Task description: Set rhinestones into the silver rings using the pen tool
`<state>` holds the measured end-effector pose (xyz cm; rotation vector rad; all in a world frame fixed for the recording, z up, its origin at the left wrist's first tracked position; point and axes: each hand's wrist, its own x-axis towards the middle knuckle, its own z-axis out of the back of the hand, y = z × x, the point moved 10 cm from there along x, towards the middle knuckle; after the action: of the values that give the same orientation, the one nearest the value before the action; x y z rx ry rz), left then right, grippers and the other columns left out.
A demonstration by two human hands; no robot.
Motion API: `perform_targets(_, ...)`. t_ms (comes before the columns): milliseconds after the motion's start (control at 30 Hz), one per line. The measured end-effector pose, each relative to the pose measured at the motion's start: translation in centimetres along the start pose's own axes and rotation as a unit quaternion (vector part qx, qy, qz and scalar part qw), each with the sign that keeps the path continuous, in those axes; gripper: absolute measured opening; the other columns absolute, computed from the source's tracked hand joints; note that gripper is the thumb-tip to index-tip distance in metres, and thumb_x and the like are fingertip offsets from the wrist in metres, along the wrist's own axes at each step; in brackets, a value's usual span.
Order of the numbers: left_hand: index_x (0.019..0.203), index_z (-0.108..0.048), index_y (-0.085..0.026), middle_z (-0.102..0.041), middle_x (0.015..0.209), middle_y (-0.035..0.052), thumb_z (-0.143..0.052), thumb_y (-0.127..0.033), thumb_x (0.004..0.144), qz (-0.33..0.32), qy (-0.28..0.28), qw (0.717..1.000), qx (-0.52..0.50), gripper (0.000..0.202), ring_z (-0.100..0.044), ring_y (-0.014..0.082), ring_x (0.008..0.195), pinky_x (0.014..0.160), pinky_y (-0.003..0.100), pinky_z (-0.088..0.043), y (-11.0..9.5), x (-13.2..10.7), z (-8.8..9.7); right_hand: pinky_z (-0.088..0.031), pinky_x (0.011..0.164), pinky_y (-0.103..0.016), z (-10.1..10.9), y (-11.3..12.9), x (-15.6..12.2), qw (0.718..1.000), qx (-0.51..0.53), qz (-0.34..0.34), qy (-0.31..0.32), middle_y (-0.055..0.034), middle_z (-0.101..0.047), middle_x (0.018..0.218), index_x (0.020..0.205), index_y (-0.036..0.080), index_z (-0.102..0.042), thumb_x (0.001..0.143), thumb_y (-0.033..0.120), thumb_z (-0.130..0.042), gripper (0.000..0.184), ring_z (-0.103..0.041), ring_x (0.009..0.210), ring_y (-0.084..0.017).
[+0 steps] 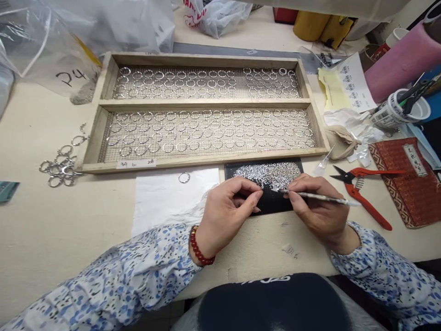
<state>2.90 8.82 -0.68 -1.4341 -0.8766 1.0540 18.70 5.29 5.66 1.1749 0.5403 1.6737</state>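
Near the front edge of the surface (51, 230), two hands are seen close together. The left hand (229, 209) is curled, and its fingers (253, 196) are pinched shut on something too small to be made out. A red bead band (200, 250) is worn on that wrist. A thin stick (319, 197) is held in the closed fingers of the right hand (319, 209), like a pencil, and its tip is pointed at the left fingertips. Both hands are held over a black tray (237, 171), where a heap of tiny shiny beads (267, 174) is spread. A white sheet (165, 197) is laid just left of the tray, and one ring (183, 177) is set on it. Red snips (365, 188) are laid to the right. Farther back, a wooden frame (203, 105) with wire mesh is filled with rows of rings. Loose rings (60, 165) are piled near the left edge.
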Motion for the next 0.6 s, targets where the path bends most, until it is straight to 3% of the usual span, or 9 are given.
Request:
perform_targets(200,0.083,-0.068,-0.013,-0.066,0.085,0.0063,-0.067,-0.020,0.082,-0.019,0.009,1.000,0.015,0.007,-0.066,0.0122,0.065,0.057,0.023,-0.063,-0.1,0.0,-0.2,-0.049,0.067,-0.034,-0.6,-0.6,0.0,0.999,-0.052,0.001,0.005,-0.0015,-0.058,0.077,0.090,0.020,-0.059,0.076,0.006,-0.058,0.020,-0.058,0.074,-0.016)
perform_targets(600,0.084,-0.067,-0.013,-0.066,0.086,0.0053,-0.066,-0.019,0.083,-0.023,0.012,1.000,0.017,0.006,-0.067,0.0117,0.065,0.058,0.023,-0.063,-0.2,0.0,-0.3,-0.044,0.062,-0.031,-1.2,-0.7,0.2,0.998,-0.059,0.004,0.037,0.0000,-0.054,0.074,0.085,0.019,-0.056,0.077,0.005,-0.056,0.017,-0.053,0.068,-0.014)
